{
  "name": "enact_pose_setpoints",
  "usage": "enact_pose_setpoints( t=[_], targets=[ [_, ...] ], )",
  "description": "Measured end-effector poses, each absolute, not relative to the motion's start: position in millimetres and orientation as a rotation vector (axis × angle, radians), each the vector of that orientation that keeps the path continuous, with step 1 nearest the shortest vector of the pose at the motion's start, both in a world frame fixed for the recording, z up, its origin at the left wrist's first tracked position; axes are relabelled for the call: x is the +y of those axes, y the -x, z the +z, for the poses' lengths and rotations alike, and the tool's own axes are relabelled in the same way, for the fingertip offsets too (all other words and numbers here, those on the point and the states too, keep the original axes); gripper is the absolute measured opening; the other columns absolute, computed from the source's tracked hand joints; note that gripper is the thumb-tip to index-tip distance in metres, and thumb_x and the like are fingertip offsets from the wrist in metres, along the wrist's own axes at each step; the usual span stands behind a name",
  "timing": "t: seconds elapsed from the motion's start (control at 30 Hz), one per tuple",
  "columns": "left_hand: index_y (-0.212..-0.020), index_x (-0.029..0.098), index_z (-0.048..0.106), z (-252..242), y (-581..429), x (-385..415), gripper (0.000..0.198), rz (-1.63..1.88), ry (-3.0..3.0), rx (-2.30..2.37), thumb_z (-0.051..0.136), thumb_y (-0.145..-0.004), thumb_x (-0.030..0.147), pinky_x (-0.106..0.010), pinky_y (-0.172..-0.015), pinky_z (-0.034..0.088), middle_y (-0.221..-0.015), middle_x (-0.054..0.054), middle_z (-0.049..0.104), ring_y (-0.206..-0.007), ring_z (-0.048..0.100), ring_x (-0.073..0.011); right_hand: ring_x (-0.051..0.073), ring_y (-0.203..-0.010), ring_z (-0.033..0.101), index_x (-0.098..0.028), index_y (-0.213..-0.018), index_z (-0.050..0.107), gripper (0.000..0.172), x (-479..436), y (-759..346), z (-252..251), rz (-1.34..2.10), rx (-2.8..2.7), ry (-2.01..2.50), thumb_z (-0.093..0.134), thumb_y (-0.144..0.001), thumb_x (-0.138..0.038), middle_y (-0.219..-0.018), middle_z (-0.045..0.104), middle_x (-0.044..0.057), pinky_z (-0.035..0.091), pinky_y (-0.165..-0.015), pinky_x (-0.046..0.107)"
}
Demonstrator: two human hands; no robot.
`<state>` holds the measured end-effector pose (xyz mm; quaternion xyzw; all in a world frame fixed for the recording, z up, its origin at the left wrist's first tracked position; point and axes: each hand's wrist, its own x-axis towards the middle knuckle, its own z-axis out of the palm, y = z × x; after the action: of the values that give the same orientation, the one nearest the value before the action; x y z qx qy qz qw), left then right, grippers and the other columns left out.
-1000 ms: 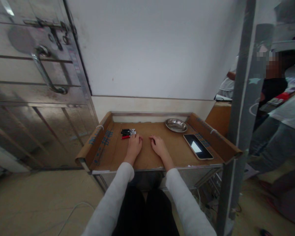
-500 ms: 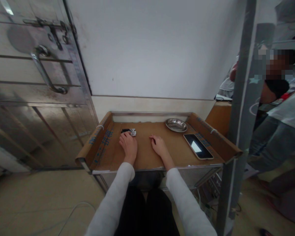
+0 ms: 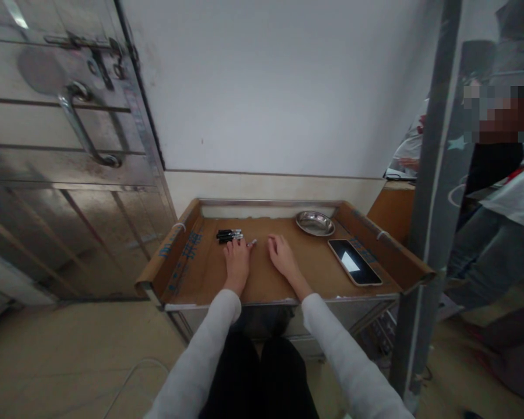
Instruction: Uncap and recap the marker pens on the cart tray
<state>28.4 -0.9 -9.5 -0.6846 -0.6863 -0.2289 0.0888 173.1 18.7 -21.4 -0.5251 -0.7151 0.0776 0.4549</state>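
My left hand [image 3: 237, 261] lies on the cardboard-lined table top [image 3: 314, 262], closed on a pen whose pale tip [image 3: 252, 242] sticks out to the right of the fingers. Just beyond it, at the back left, lies a small bunch of black pens [image 3: 229, 234]. My right hand [image 3: 281, 255] rests flat on the cardboard a little to the right, fingers loosely stretched, holding nothing. The pen tip points toward the right hand, and a small gap lies between them.
A shallow steel dish [image 3: 315, 223] sits at the back right and a phone [image 3: 354, 261] with a lit screen lies near the right rim. A steel door [image 3: 70, 151] stands to the left, a grey post [image 3: 432, 174] to the right, and another person [image 3: 498, 192] beyond it.
My left hand reached to the pens, then drew back toward the middle with one pen in it. The red pen is gone from the bunch. The right hand stayed put.
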Motion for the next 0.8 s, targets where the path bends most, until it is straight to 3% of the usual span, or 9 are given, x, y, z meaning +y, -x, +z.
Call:
enact_pose_setpoints(
  t=[0.13,0.27,0.37,0.47,0.67,0.8],
  targets=[
    [-0.101,0.016,0.054,-8,-38,7,0.025,-0.804,2.555,-1.731,0.036,-0.094,0.031,-0.030,-0.078,0.045,-0.102,-0.010,0.062,-0.092,0.059,-0.0202,0.015,-0.075,0.058,-0.018,-0.091,0.061,0.036,36,-173,-25,0.703,-1.495,1.137,0.039,-0.087,-0.045,-0.088,0.064,0.006,0.046,-0.067,0.027],
    [-0.101,0.017,0.054,-9,-46,18,0.020,-1.145,2.728,-1.505,0.040,-0.093,0.029,-0.029,-0.080,0.047,-0.101,-0.007,0.061,-0.092,0.060,-0.0168,0.008,-0.050,0.043,-0.017,-0.071,0.061,0.040,46,-176,-25,1.025,-1.374,1.033,0.055,-0.073,-0.057,-0.061,0.055,-0.002,0.032,-0.046,0.021],
    [-0.097,0.016,0.054,-11,-47,29,0.017,-1.542,2.576,-1.458,0.046,-0.090,0.030,-0.030,-0.082,0.048,-0.096,-0.006,0.060,-0.089,0.060,-0.0156,0.005,-0.044,0.033,-0.016,-0.072,0.062,0.043,49,-180,-25,1.127,-1.234,0.953,0.060,-0.068,-0.058,-0.053,0.048,-0.005,0.023,-0.042,0.020],
    [-0.104,0.016,0.055,-15,-44,37,0.021,-1.816,2.393,-1.437,0.047,-0.090,0.029,-0.030,-0.082,0.049,-0.098,-0.007,0.061,-0.089,0.060,-0.0153,0.004,-0.042,0.031,-0.015,-0.077,0.063,0.045,52,-183,-25,1.166,-1.094,0.892,0.064,-0.064,-0.058,-0.052,0.048,-0.006,0.018,-0.041,0.020],
    [-0.118,0.020,0.053,-19,-44,40,0.029,-1.753,2.573,-1.259,0.045,-0.091,0.028,-0.031,-0.083,0.050,-0.104,-0.007,0.064,-0.093,0.062,-0.0156,0.004,-0.043,0.035,-0.016,-0.073,0.064,0.041,54,-181,-26,1.215,-1.006,0.835,0.066,-0.063,-0.055,-0.056,0.054,-0.003,0.020,-0.041,0.020],
    [-0.097,0.017,0.059,-14,-45,37,0.018,-1.862,2.535,-1.318,0.050,-0.088,0.029,-0.027,-0.075,0.051,-0.091,-0.005,0.066,-0.082,0.063,-0.0139,0.005,-0.046,0.042,-0.015,-0.074,0.066,0.037,52,-182,-25,1.273,-1.008,0.827,0.066,-0.066,-0.051,-0.063,0.062,0.000,0.027,-0.042,0.020]
  ],
)
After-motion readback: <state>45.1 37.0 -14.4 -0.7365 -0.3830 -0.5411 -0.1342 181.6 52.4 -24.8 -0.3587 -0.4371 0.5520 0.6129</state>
